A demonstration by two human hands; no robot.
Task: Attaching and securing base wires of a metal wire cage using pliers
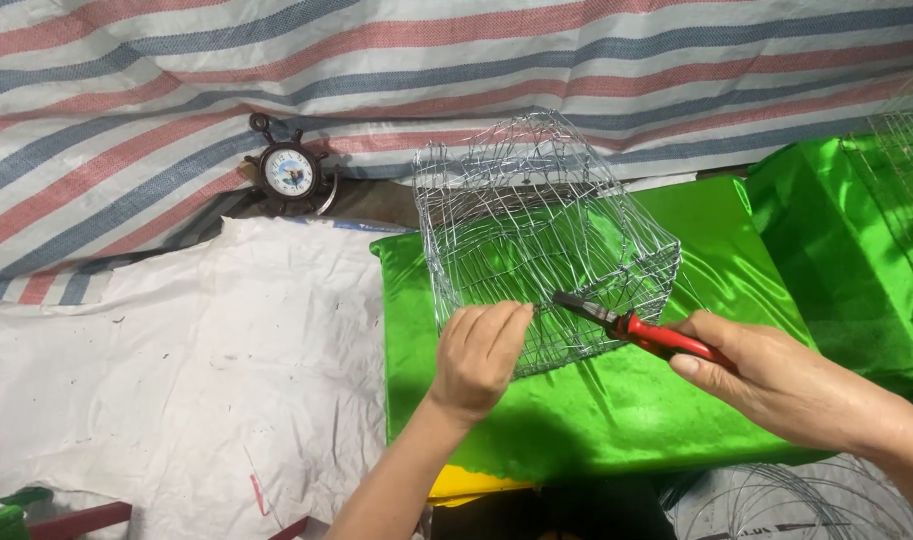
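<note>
A small round wall clock (288,173) shaped like a ship's wheel, with a dark spoked rim and a pale blue-white dial, leans against the striped tarp (127,110) at about ten o'clock. Apart from that dial, no package, label, sign or screen can be made out.

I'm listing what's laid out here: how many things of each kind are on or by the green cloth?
Wire mesh cage: 1
Red-handled pliers: 1
Ship-wheel clock: 1
Green satin block: 1
Total: 4
</note>
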